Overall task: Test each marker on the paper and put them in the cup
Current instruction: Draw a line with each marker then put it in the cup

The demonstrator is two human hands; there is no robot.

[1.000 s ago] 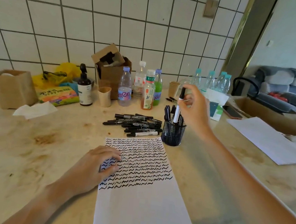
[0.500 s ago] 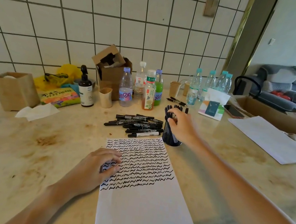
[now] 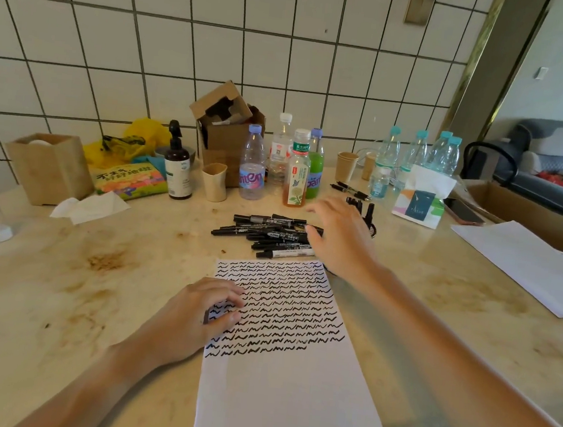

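Since half a second ago your right hand (image 3: 339, 239) has left the mesh cup (image 3: 371, 227) and swung left over the loose markers (image 3: 267, 234); fingers (image 3: 321, 210) straight and spread, holding nothing. Cup is mostly hidden behind that hand, only a sliver of black wire rim and several marker caps sticking up show. Loose markers: black barrels, lying flat in a fan just beyond the paper's (image 3: 280, 351) far edge, nearest one with a white label almost touching that edge. Left hand (image 3: 194, 318) rests on the paper's left edge, fingers loosely curled with tips on the sheet, gripping nothing. Paper is a plain white rectangle, upper half filled with rows of black squiggles, lower half blank. Bench (image 3: 59, 295) is glossy pale stone with brown stains; open room left of the paper and between your two forearms. Back edge is crowded: plastic bottles (image 3: 253, 166), cardboard box (image 3: 226, 132), paper cups. Second white sheet (image 3: 522, 264) lies well apart at right
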